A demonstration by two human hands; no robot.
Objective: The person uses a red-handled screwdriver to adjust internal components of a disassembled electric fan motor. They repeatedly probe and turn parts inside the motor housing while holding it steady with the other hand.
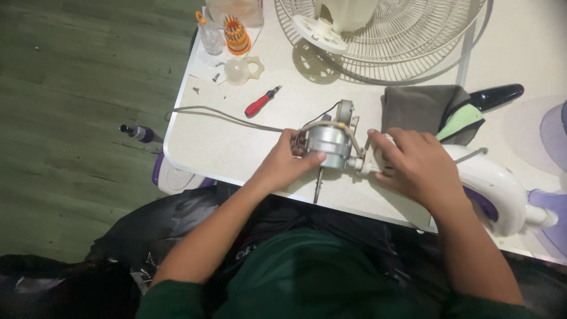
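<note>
Left hand [287, 160]: at the middle of the view, fingers curled round the left side of the fan motor [328, 143], thumb pressed on its shiny metal body.
Right hand [413, 162]: at 3 o'clock from the motor, fingers bent down and close together, resting on the white fan neck [490, 183]; cannot tell if clamped tight, fingertips hidden on the far side.
Fan motor: round, silver, near the front edge of the table [236, 147], between both hands, touching the white neck on its right side.
Shaft [318, 186]: thin dark rod, sticking out of the motor toward 6 o'clock, past the table edge.
Cord [218, 114]: grey, running from the motor toward 9 o'clock, over to the left table edge.
Red screwdriver [261, 102]: lying at 10 o'clock from the motor, well apart from the hands.
Grey cloth [419, 106]: folded, at 1 o'clock from the motor, just beyond the right hand.
Fan cage [407, 41]: white wire grill, at 12 o'clock, far side of the table.
Orange bit holder [236, 34]: at 11 o'clock, by the far left corner, beside a clear cup [211, 36].
Clear plastic knob [241, 70]: just below the orange holder.
Small bottle [137, 132]: purple, on the green floor [71, 118], at 9 o'clock.
</note>
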